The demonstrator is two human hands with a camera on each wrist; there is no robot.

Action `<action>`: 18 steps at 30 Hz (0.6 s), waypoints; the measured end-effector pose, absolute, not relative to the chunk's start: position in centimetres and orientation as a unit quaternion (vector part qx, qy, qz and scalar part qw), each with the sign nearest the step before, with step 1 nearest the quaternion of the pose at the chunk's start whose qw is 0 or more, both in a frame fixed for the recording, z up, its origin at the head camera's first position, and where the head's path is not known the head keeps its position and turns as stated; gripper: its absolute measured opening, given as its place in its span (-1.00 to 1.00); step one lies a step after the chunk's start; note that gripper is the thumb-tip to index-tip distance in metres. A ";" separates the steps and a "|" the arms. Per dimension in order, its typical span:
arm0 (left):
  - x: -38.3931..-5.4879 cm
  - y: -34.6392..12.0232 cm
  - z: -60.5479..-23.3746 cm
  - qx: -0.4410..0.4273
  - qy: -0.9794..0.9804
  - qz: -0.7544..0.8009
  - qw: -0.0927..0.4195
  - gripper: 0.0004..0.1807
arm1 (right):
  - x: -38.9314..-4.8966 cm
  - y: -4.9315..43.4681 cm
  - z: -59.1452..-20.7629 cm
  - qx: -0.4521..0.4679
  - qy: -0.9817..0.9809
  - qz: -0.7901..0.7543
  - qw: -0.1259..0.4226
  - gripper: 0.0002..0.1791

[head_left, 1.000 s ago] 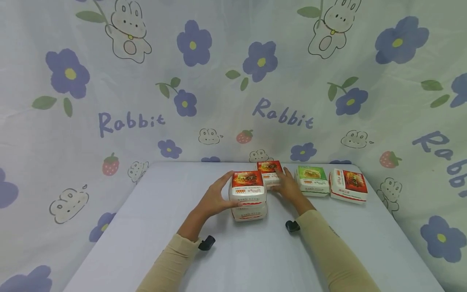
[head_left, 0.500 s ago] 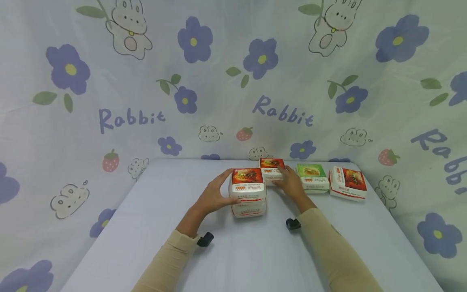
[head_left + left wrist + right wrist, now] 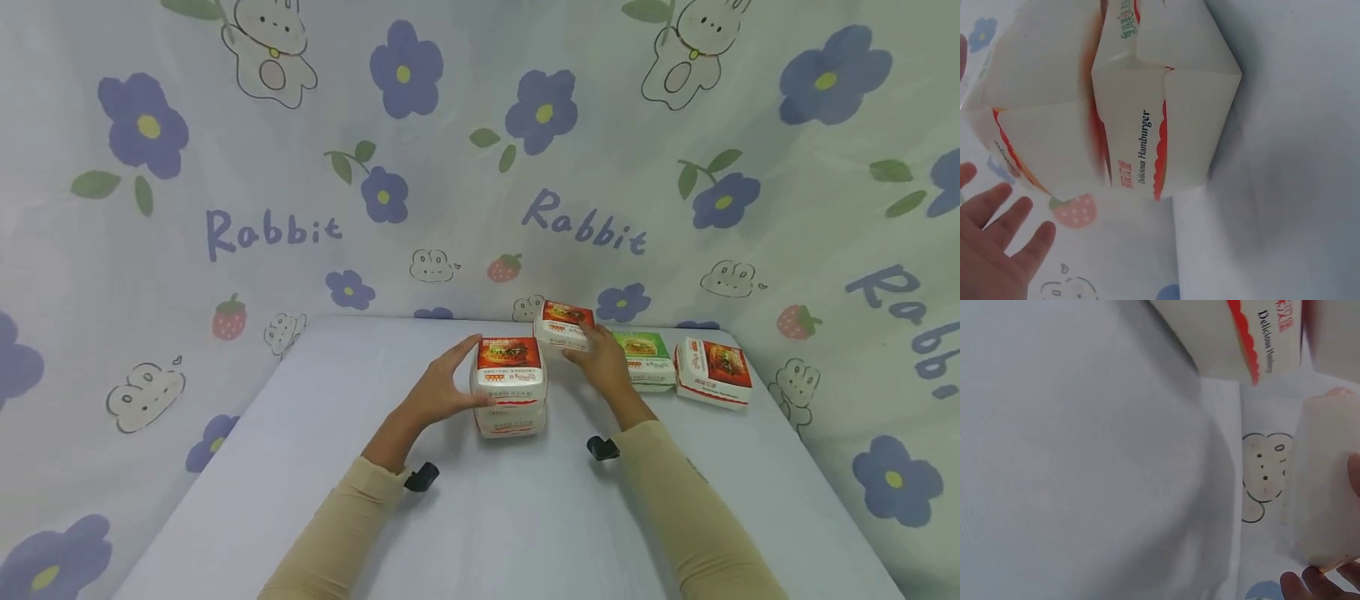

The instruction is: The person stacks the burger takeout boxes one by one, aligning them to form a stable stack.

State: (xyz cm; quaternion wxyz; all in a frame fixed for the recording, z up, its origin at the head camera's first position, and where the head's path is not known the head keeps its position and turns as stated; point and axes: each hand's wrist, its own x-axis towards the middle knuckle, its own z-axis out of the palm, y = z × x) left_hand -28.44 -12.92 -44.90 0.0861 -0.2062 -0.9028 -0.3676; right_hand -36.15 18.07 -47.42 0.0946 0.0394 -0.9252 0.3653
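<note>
- The right hand had thumb and fingers pinched on the right end of a burger box with a red picture on its lid. That box was slightly tilted and seemed raised off the table, just behind and to the right of a stack.
- The stack was two boxes high: an upper box, its lid printed red, sat on a white lower box (the words "Delicious Hamburger" could be read on its side in the left wrist view).
- The left hand was spread at the left of the upper box, thumb toward the front and fingers fairly straight, not clenched. Whether the fingertips touched the cardboard, I could not tell.
- A green-topped box lay to the right, partly hidden behind the right hand.
- Just beside it, farthest right, lay another red-topped box, turned at an angle.
- Both sleeves were beige, with a small black gadget at the left wrist.
- Behind the table hung a cloth with rabbits, purple flowers and strawberries.
</note>
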 end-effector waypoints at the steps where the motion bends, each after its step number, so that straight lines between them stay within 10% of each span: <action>1: -28.5 -13.0 -44.8 -0.206 -0.902 -0.369 0.087 0.21 | -36.1 18.1 -47.1 0.038 -0.924 0.368 0.097 -0.12; 18: -28.9 -12.8 -44.1 -0.190 -0.904 -0.378 0.057 0.22 | -34.0 19.0 -43.5 0.045 -0.915 0.385 0.113 -0.10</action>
